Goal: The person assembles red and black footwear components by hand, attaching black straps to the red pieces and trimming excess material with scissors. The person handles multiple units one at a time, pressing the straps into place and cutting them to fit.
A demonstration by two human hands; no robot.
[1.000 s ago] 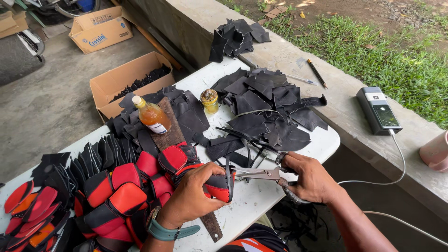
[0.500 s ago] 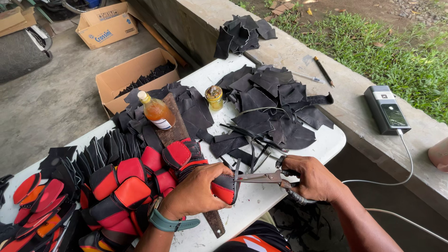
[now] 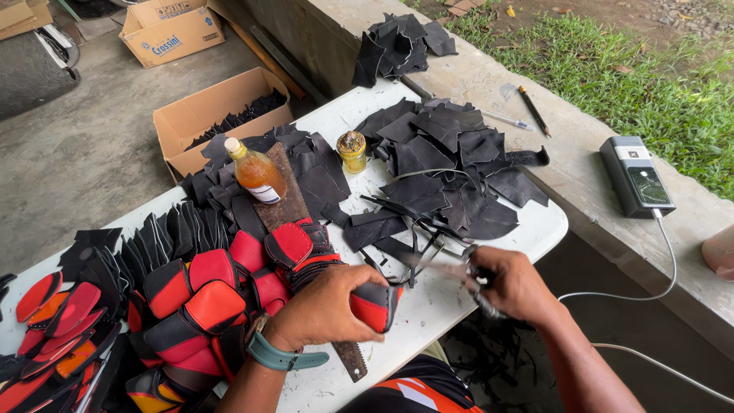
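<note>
My left hand (image 3: 325,306) grips a red and black padded leather piece (image 3: 376,304) at the front of the white table (image 3: 535,226). A teal watch sits on that wrist. To its right my right hand (image 3: 511,284) holds metal scissors (image 3: 447,269), blurred, their blades pointing left toward the piece. A worn wooden board (image 3: 287,200) runs under the left hand from the bottle to the table's front edge.
Red and black padded pieces (image 3: 195,310) are heaped left of my hands. Black leather scraps (image 3: 451,164) cover the table's far side. An amber bottle (image 3: 256,173), a small jar (image 3: 352,151), two cardboard boxes (image 3: 206,107), and a grey device (image 3: 636,177) on the concrete ledge stand around.
The view has drifted slightly. My right hand with the scissors has shifted a little and is now blurred with motion; my left hand keeps its grip on the red and black piece.
</note>
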